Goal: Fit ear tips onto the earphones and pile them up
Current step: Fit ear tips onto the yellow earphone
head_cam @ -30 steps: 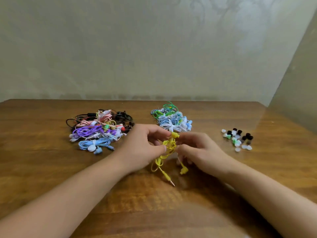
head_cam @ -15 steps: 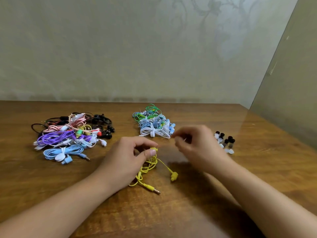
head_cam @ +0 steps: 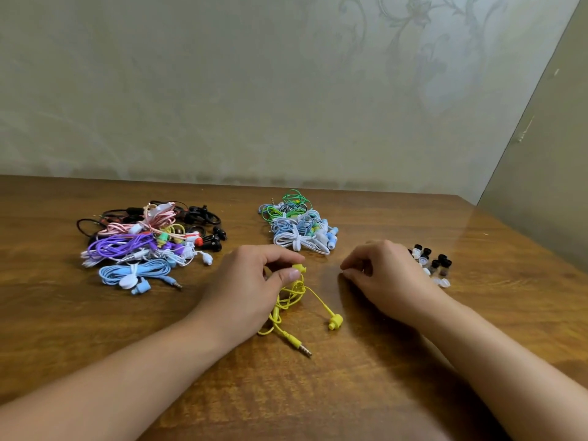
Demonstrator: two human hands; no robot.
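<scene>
Pinching one yellow bud between thumb and forefinger, the left hand holds it nozzle-up, probably so a tip can be pushed on. Its cord trails toward the viewer from that bud, with the second bud and the plug lying on the table. Right of the bud, the right hand is curled beside the loose tips, likely reaching for one; whether it grasps anything I cannot tell. Beyond the bud sits a bundled pile; left of it, a larger mixed pile. No containers are visible.
</scene>
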